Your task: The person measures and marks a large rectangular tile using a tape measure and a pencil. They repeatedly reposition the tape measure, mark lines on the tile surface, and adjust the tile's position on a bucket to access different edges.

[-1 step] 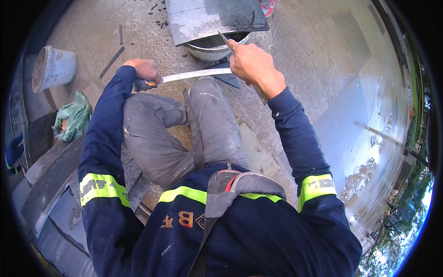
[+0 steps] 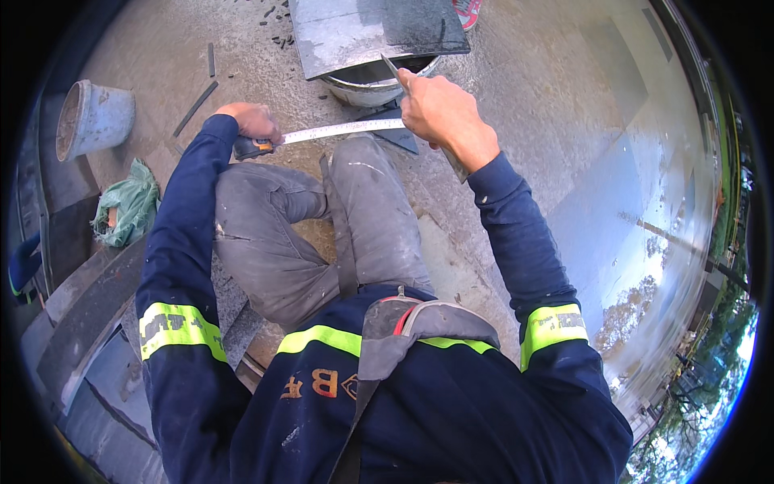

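Observation:
My left hand [image 2: 251,121] is closed around a black and orange tape measure [image 2: 256,148], above my bent left knee. Its white tape blade [image 2: 343,129] stretches out to the right, across in front of my knees. My right hand [image 2: 446,114] is closed at the far end of the blade. A thin pointed metal tool [image 2: 390,66] also sticks out of that fist, its tip at the near edge of a dark grey slab [image 2: 379,32]. The slab lies over a round bucket [image 2: 367,97]. How the fingers hold the tape's end is hidden.
A whitish bucket [image 2: 109,121] lies tilted at the left, with a green woven sack [image 2: 133,202] below it. Dark strips [image 2: 195,108] and small fragments lie on the concrete floor. Stacked slabs [image 2: 97,323] fill the lower left. A red shoe [image 2: 468,11] shows beyond the slab.

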`<state>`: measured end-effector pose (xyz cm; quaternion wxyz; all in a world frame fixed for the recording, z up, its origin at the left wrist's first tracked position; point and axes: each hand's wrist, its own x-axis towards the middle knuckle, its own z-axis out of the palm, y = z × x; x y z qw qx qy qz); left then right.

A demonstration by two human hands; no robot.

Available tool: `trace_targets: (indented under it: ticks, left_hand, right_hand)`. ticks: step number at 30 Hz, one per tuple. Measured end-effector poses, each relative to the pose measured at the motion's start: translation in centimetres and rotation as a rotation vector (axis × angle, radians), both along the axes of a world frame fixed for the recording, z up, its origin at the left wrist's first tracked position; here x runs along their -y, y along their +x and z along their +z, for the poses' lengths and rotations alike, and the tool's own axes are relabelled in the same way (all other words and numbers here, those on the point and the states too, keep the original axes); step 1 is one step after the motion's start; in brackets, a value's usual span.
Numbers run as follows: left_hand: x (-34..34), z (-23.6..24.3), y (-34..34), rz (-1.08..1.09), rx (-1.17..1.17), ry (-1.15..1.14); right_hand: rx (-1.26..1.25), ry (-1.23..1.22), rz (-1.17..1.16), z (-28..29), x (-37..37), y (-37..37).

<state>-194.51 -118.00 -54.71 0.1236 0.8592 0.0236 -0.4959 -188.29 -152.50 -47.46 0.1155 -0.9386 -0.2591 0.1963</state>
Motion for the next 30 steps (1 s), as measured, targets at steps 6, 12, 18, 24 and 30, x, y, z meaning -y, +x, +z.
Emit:
trace_targets:
  ticks: [6, 12, 18, 24, 30]
  left_hand:
    - [0.0, 0.5, 0.3, -0.001, 0.020, -0.038]
    - [0.1, 0.5, 0.5, 0.031, 0.008, 0.013]
    - [0.2, 0.6, 0.7, -0.003, 0.009, -0.012]
    - [-0.4, -0.3, 0.6, -0.045, -0.009, -0.011]
    - [-1.4, -1.0, 0.8, -0.050, -0.053, -0.021]
  right_hand:
    - [0.041, 0.006, 0.006, -0.1, -0.1, 0.3]
    - [0.038, 0.022, -0.003, 0.0, -0.1, 0.3]
    - [-0.033, -0.037, 0.009, 1.0, -1.0, 1.1]
    - [-0.202, -0.254, 0.123, 2.3, -1.7, 1.6]
    - [-0.133, 0.116, 0.064, 5.9, 2.3, 0.4]
